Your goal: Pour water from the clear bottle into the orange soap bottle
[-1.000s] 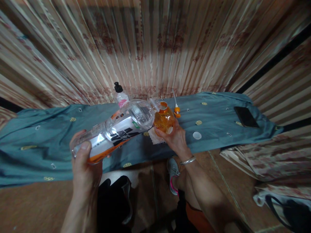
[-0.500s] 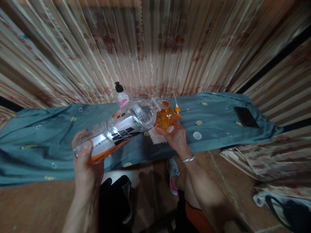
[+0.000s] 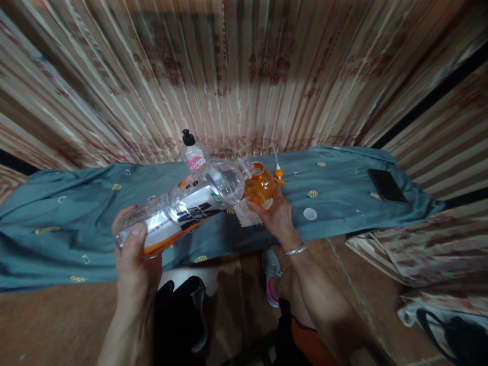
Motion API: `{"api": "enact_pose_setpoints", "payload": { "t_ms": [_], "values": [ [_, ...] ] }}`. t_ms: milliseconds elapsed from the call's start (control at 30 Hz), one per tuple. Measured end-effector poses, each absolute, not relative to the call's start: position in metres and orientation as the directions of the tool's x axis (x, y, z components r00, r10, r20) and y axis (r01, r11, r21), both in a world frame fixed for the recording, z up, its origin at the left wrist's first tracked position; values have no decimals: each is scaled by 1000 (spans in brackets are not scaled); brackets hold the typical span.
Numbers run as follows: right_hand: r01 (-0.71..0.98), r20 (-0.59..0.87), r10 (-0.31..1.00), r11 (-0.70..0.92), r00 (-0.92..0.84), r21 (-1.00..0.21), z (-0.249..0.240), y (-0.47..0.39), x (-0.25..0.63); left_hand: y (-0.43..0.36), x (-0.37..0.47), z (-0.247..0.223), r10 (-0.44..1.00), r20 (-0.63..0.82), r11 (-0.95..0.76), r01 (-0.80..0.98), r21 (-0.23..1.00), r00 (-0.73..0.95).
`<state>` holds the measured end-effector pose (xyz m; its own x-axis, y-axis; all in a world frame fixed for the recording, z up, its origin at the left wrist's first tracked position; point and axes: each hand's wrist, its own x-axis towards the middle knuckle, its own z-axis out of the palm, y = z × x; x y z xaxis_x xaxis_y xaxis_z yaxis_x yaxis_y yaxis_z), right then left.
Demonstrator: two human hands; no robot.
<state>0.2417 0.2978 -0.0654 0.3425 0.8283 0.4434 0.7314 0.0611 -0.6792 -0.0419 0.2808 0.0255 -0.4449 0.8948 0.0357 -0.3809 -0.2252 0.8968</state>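
My left hand [image 3: 137,249] is wrapped round the base of a large clear bottle [image 3: 183,208] with a silver and orange label. The bottle lies tilted, its uncapped neck at the rim of a small orange bottle [image 3: 260,187]. My right hand [image 3: 277,216] grips that round, open-topped bottle from its right side. Just beyond it, an orange pump top [image 3: 279,174] with a clear tube rests on the cloth. Whether liquid is flowing between the bottles is too unclear to tell.
A blue-green cloth [image 3: 87,218] covers the long surface. On it are a black-capped pump bottle [image 3: 195,156], a white round cap [image 3: 310,213], a paper piece [image 3: 247,214] and a black phone [image 3: 386,185]. A pleated curtain [image 3: 244,76] hangs behind.
The large bottle's neck has dipped very slightly beside the orange bottle's mouth. Both hands keep the same hold and nearly the same place.
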Motion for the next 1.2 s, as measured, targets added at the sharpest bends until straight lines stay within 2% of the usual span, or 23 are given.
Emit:
{"api": "enact_pose_setpoints", "payload": {
  "t_ms": [467, 767, 1200],
  "values": [
    [756, 476, 816, 76, 328, -650, -72, 298, 243, 280, -46, 21, 898, 93, -259, -344, 903, -430],
    [747, 450, 827, 57, 336, -662, -69, 297, 242, 280, -47, 23, 892, 69, -238, -335, 912, -446],
    [783, 492, 809, 65, 322, -619, -76, 298, 242, 280, -45, 29, 878, 20, -207, -342, 917, -478]
  ]
}}
